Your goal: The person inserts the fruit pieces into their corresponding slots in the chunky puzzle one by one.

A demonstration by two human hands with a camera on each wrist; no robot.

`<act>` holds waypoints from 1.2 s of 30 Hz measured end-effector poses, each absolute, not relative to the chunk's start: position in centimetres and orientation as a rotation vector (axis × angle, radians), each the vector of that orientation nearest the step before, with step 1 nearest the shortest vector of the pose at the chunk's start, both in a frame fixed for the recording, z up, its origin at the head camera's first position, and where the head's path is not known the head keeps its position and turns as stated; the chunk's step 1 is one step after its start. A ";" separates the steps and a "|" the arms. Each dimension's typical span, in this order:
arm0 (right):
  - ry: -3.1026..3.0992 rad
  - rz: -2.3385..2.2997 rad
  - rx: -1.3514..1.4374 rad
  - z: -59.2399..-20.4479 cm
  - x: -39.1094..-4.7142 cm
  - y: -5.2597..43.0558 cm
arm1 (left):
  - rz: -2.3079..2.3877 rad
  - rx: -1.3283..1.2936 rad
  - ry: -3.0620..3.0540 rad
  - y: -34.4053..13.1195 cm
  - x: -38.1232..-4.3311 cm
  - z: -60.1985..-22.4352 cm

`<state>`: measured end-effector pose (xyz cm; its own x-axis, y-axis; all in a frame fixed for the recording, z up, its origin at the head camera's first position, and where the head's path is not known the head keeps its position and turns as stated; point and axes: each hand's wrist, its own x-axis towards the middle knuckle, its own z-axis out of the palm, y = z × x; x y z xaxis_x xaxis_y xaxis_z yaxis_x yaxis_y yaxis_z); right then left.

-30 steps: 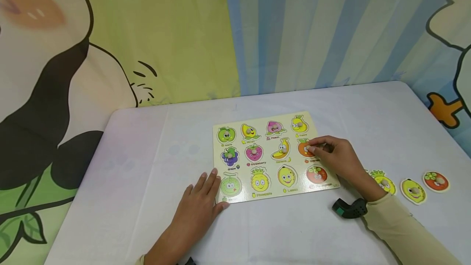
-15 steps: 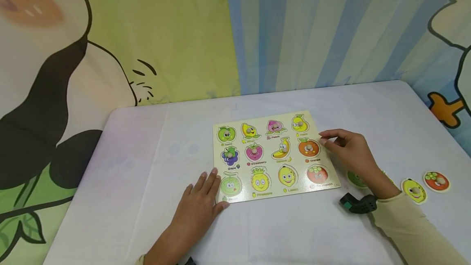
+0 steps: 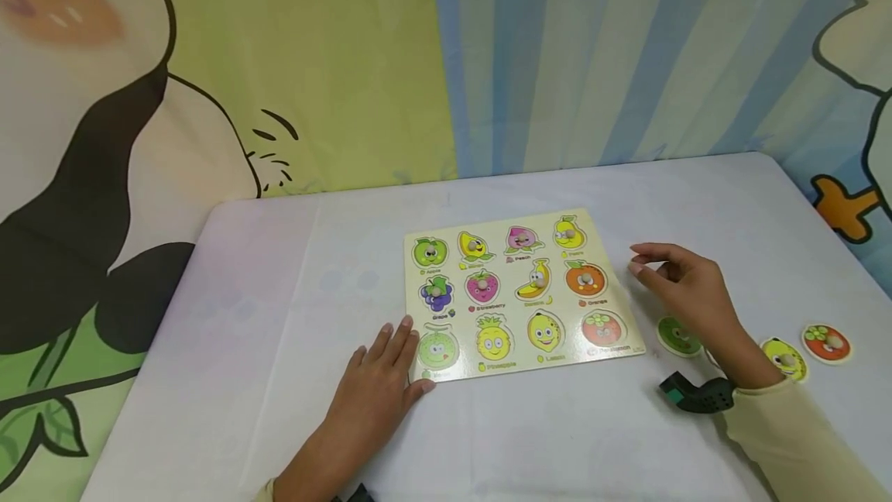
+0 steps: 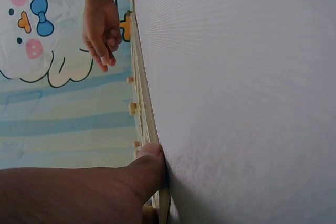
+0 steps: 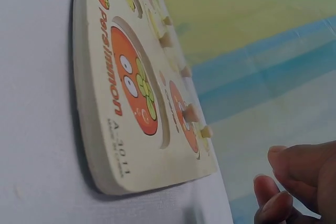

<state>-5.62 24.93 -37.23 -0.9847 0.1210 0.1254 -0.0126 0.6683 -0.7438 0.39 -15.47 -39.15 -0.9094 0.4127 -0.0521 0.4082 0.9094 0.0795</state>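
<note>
A fruit puzzle board point(image 3: 519, 324) lies on the white table. Its upper two rows hold knobbed pieces, among them the orange piece point(image 3: 585, 280). The bottom row, including the persimmon recess point(image 5: 128, 77), shows printed pictures without knobs. My left hand point(image 3: 379, 382) rests with straight fingers at the board's lower left corner; in the left wrist view its thumb point(image 4: 149, 166) touches the edge. Right of the board, my right hand point(image 3: 693, 293) hovers with loosely bent fingers, thumb apart from them, holding nothing. Beneath it lies a green melon piece point(image 3: 677, 337).
A lemon piece point(image 3: 783, 359) and a persimmon piece point(image 3: 826, 342) lie to the right of my right wrist, which mostly hides another piece. A black wrist device point(image 3: 697, 393) sits at that wrist. A printed cloth backdrop point(image 3: 557, 60) rises behind the table.
My right hand has left the orange piece, which stays in its recess, and moved right off the board. The melon piece has come into view. My left hand has stayed put.
</note>
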 end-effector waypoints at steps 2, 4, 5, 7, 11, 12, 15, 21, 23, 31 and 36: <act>-2.706 1.213 -0.102 -37.4 -5.3 25.1 | 0.101 0.651 3.008 -15.5 0.4 -39.2; -2.699 1.216 -0.116 -37.4 -5.0 25.2 | 0.102 0.654 3.009 -15.5 0.4 -39.2; -2.697 1.221 -0.123 -37.4 -4.9 25.3 | 0.102 0.652 3.007 -15.5 0.4 -39.3; -2.696 1.237 -0.134 -37.4 -4.6 25.4 | 0.107 0.646 3.001 -15.6 0.4 -39.3; -2.713 1.219 -0.181 -37.3 -3.8 25.8 | 0.125 0.645 2.986 -15.5 0.3 -39.4; -2.717 1.212 -0.201 -37.4 -3.5 26.0 | 0.127 0.649 2.987 -15.4 0.4 -39.4; -2.742 1.170 -0.273 -37.8 -2.7 26.3 | 0.112 0.654 2.997 -15.4 0.4 -39.3; -2.757 1.100 -0.353 -38.2 -1.1 26.4 | 0.101 0.655 3.008 -15.6 0.4 -39.2; -2.751 1.063 -0.377 -38.1 -0.5 26.5 | 0.107 0.657 3.009 -15.6 0.4 -39.3; -2.753 1.036 -0.460 -37.6 0.8 26.5 | 0.113 0.658 3.018 -15.6 0.5 -39.1; -2.770 1.043 -0.511 -37.7 1.5 26.8 | 0.109 0.668 3.022 -15.5 0.4 -39.1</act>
<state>1.45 26.82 -37.70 -0.9329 0.3600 0.0089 0.2647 0.7022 -0.6609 0.42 -15.51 -39.09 -0.9061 0.4222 -0.0287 0.4190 0.9046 0.0781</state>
